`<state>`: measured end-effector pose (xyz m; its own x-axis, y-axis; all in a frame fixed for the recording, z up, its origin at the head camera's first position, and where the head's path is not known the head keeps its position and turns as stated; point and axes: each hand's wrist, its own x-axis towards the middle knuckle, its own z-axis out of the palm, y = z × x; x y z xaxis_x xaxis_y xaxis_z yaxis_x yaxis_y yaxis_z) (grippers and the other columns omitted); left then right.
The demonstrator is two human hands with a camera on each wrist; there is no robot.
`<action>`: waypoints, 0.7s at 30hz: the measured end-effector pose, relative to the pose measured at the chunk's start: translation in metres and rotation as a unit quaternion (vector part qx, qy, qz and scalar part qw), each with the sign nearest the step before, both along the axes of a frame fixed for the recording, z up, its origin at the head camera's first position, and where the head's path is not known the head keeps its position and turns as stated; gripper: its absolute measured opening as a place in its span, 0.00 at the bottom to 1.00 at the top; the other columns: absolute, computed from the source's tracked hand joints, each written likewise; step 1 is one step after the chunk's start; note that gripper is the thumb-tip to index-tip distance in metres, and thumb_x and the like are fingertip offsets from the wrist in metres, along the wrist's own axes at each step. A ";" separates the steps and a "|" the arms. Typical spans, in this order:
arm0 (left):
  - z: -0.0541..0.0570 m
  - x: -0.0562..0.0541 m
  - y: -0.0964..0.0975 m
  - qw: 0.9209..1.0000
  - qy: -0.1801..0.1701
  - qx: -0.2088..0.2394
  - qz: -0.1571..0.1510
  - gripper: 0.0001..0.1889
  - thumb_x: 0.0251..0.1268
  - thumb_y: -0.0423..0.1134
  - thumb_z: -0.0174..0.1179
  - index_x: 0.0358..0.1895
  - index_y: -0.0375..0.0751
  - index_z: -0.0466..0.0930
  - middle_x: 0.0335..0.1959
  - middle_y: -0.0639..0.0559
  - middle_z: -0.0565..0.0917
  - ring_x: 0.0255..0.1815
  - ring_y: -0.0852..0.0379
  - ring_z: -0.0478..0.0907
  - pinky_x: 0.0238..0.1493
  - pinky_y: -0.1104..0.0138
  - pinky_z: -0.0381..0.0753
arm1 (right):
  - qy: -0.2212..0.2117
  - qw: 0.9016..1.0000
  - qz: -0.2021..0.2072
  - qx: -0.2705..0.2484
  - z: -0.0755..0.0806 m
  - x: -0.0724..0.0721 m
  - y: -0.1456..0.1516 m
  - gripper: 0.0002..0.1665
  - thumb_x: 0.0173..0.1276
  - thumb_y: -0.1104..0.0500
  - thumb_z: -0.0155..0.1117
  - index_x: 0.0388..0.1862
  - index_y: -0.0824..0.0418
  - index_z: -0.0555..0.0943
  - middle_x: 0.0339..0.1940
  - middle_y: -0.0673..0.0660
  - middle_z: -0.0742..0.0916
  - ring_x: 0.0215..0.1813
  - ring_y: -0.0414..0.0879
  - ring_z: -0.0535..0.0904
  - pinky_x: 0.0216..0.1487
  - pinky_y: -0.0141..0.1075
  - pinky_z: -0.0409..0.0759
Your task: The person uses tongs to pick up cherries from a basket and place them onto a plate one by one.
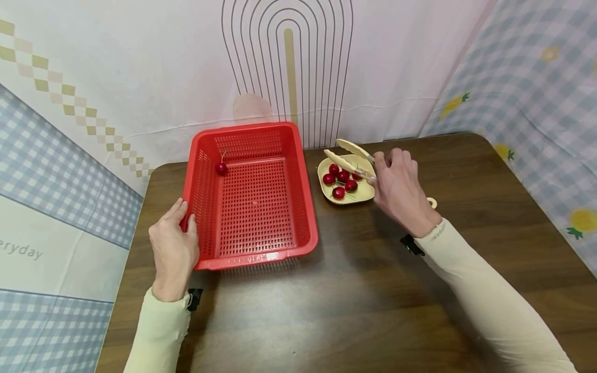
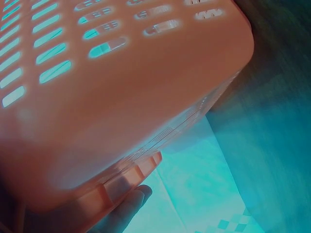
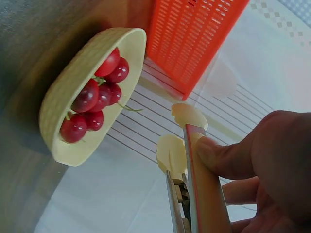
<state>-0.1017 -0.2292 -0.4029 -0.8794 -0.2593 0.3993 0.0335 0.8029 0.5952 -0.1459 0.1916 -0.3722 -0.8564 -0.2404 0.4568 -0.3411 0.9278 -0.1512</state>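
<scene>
My left hand (image 1: 174, 248) grips the left rim of a red perforated plastic basket (image 1: 308, 228), thumb inside and fingers outside. One cherry (image 1: 221, 168) with a stem lies in its far left corner. My right hand (image 1: 401, 191) holds a pair of tongs (image 1: 342, 161) with cream-coloured tips, which stand apart with nothing between them. Under the tips is a small pale yellow dish (image 1: 364, 197) with several dark red cherries (image 1: 338, 192). In the right wrist view, thumb and fingers pinch the tongs (image 3: 206, 179) beside the dish (image 3: 63, 87).
Basket and dish stand side by side on a dark wooden table (image 1: 289, 321). Right behind them hangs a patterned white cloth (image 1: 163, 67), with checked cloth at both sides. A cream ring-shaped end (image 1: 432, 202) shows beyond the right wrist.
</scene>
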 end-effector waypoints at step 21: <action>0.001 0.001 0.000 1.000 -0.004 0.009 -0.001 0.19 0.67 0.26 0.62 0.62 0.30 0.81 0.64 0.39 0.82 0.63 0.37 0.81 0.61 0.45 0.81 | -0.021 0.999 0.014 0.048 0.032 -0.011 -0.027 0.25 0.66 0.66 0.67 0.57 0.77 0.73 0.39 0.71 0.75 0.43 0.65 0.67 0.41 0.53 0.68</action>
<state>-0.1011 -0.2296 -0.4022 -0.8829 -0.2640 0.3883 0.0313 0.7920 0.6097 -0.1569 0.1643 -0.3402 -0.8661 -0.3060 0.3953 -0.3633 0.9285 -0.0771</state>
